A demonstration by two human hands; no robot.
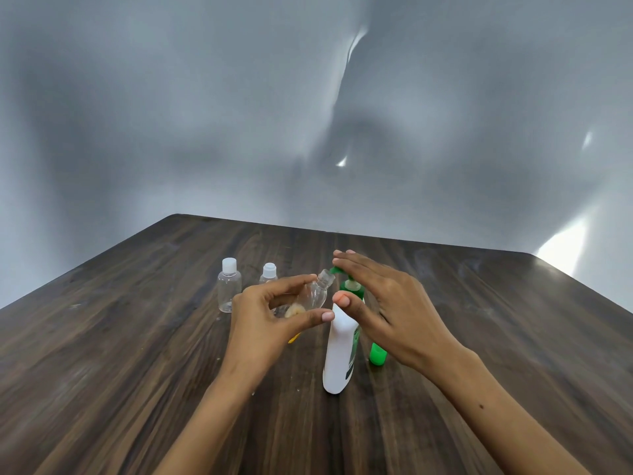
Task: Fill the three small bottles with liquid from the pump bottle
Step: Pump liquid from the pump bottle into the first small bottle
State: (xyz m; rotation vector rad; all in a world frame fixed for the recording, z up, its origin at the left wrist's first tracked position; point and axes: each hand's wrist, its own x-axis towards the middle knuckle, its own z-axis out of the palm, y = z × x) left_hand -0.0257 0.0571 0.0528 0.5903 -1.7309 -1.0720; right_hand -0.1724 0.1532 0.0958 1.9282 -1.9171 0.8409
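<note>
Thin clear small bottle [313,293], light and squashy, uncapped, tilted neck-first toward green pump nozzle [337,270] mid-table, pinched around its belly by left hand [265,315]; right hand [383,303] flat, fingers straight on pump bottle [340,351] head; best gripped gently at shoulder, slippery once wet.

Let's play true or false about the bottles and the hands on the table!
1. The left hand holds a tilted small bottle. True.
2. The right hand rests on the table. False: it is over the green pump of the pump bottle.
3. Two capped small bottles stand upright at the back left. True.
4. The pump bottle lies on its side. False: it stands upright.
</note>
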